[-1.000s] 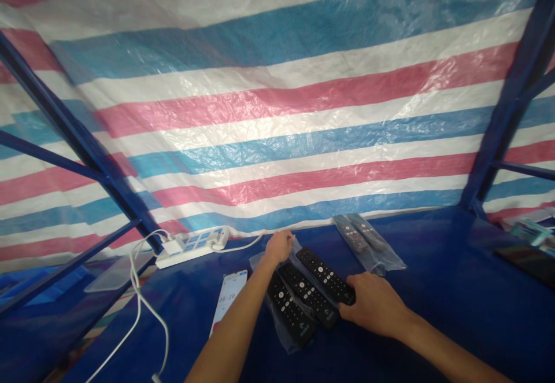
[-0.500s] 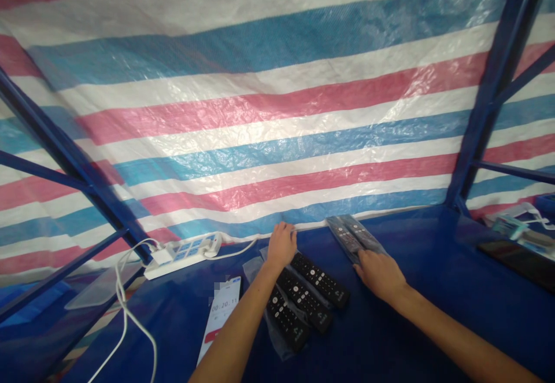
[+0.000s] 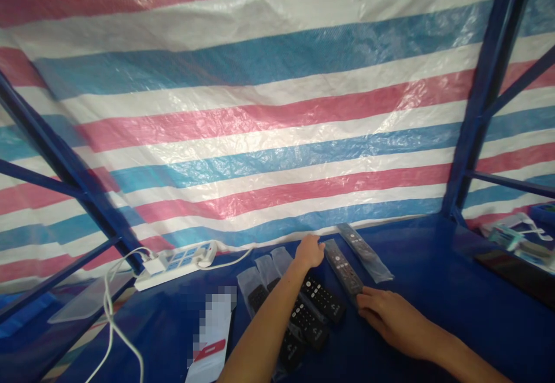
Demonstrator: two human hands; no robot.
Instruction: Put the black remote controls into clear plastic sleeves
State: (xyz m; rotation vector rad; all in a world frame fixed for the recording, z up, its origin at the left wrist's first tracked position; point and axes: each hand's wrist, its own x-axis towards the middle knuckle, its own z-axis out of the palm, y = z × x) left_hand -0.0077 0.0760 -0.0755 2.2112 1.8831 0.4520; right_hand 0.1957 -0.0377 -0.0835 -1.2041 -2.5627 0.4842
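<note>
A grey remote control [image 3: 342, 264] in a clear plastic sleeve lies slanted on the blue table. My right hand [image 3: 392, 318] has its thumb and fingers closed on the near end of it. My left hand [image 3: 309, 252] is beside its far end, fingers curled; whether they grip the sleeve is hard to see. To the right lies another sleeved grey remote [image 3: 364, 251], apart from the first. Under and beside my left forearm are three black remotes in clear sleeves, the rightmost black remote [image 3: 323, 298] nearest my hands; my forearm partly covers them.
A phone [image 3: 214, 337] with a partly blurred screen lies left of my left forearm. Behind it sits a white power strip [image 3: 176, 264] with white cables [image 3: 108, 308]. A dark flat device [image 3: 515, 276] lies at the right. Blue metal posts and a striped sheet [image 3: 277, 140] border the table.
My left hand has moved right, from above the black remotes to the grey remote's far end. My right hand has drawn one grey remote nearer, apart from the other. The view has shifted slightly.
</note>
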